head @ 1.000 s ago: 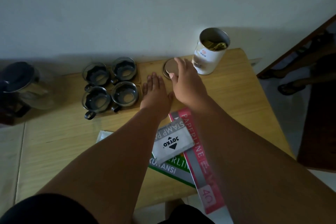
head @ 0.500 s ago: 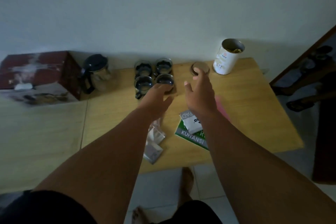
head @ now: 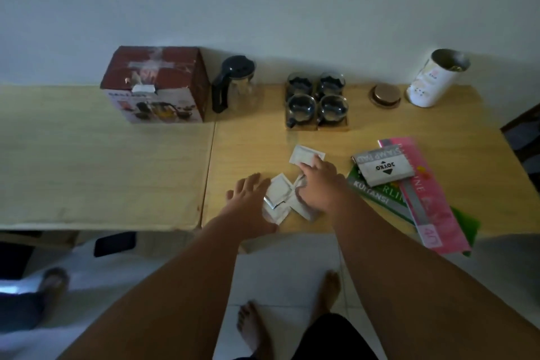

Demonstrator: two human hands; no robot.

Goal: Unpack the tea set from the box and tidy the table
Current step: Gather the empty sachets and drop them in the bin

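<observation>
Both hands, the left hand (head: 248,194) flat and spread, the right hand (head: 320,184) loosely curled, press on loose sachets (head: 280,199) near the bench (head: 380,126) front edge, where a hasty sweep risks dropping them; cups (head: 317,99) stand far behind.

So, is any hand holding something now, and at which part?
Nothing is lifted. The left hand and right hand rest flat on the silver sachets on the table; any pinch cannot be told.
</observation>
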